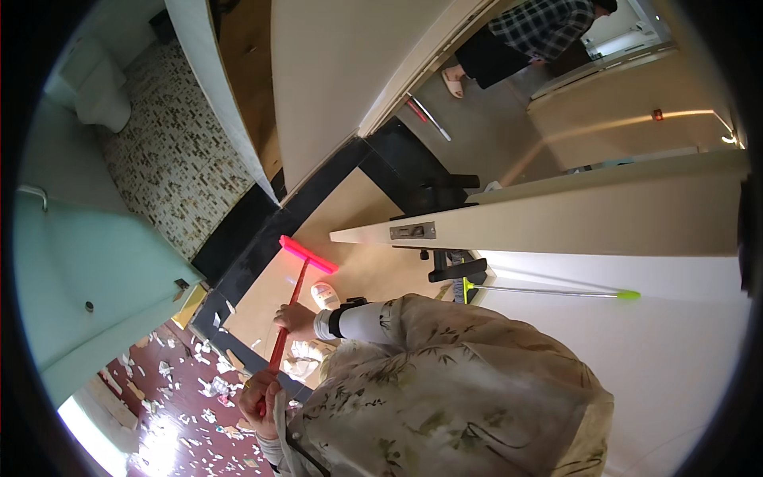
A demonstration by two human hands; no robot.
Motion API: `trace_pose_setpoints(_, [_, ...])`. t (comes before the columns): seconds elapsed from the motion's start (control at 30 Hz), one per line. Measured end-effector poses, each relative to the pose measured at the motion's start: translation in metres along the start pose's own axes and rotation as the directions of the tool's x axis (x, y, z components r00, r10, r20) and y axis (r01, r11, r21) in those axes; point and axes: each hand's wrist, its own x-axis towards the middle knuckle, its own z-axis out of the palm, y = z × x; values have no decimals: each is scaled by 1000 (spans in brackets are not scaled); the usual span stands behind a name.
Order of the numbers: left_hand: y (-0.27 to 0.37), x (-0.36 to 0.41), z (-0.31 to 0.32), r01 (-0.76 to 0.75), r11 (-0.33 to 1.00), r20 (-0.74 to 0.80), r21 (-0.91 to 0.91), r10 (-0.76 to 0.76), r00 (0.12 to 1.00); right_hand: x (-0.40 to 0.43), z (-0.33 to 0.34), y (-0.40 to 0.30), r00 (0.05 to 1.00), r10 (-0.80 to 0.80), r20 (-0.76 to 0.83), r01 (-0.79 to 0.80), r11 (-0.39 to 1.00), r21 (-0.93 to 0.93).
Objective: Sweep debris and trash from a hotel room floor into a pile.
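My right hand (pixel 295 321) is wrapped around the red handle (pixel 298 283) of a floor broom or squeegee. Its bright pink head (pixel 309 256) lies on the beige tiled floor (pixel 363 262). Lower down the same handle, nearer its end, my left hand (pixel 260 398) is closed around it. A slippered foot (pixel 325 295) shows beside the handle, just past my right wrist. Under my forearm lies something pale and crumpled (pixel 304 358), partly hidden by my clothing.
Paper scraps (pixel 208 387) litter the reddish floor at lower left. A half-open door (pixel 572 217) juts in from the right. Near it, a green-ended mop (pixel 554 292) leans by a black wheeled base (pixel 456 265). Another person (pixel 536 30) stands in the room beyond.
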Motion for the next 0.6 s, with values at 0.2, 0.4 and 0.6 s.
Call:
trace_pose_setpoints(0.2, [-7,-7,0,-18,1000,-32,-3,18,999,-1,3,-1,1000,2,-7,-2,1000,12])
trace_pose_setpoints(0.4, [-9,-7,1,-13,999,-28,-42,12,1000,-2,3,3,999,6,31,-6,1000,13])
trace_pose_setpoints(0.6, [-9,-8,1,-23,999,-35,-31,22,999,-1,6,3,999,-48,-15,48,999,-18])
